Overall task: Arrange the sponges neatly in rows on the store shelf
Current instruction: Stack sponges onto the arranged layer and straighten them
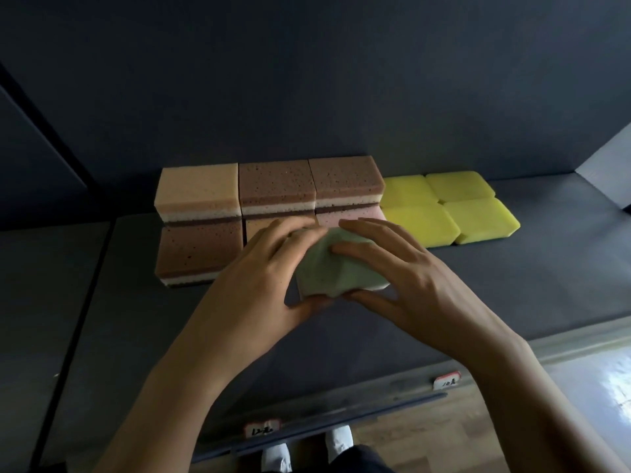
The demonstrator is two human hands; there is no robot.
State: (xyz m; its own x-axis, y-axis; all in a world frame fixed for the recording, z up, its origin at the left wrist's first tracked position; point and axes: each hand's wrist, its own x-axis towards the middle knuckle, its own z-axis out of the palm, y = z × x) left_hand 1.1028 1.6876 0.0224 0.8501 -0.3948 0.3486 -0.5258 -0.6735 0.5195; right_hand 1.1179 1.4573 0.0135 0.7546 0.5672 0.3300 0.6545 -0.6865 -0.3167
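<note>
Probably a shop — dark shelf point(512, 285) with handwritten price tags point(446, 380) along its edge.

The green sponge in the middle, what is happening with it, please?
A person grips the green sponge with left hand and right hand, squeezing it just in front of the layered sponges, brown, beige and pink, that stand in rows on the dark shelf. Four yellow sponges lie flat in a block to their right.

Sponge point(324, 278) between left hand point(259, 278), right hand point(409, 278)
</note>
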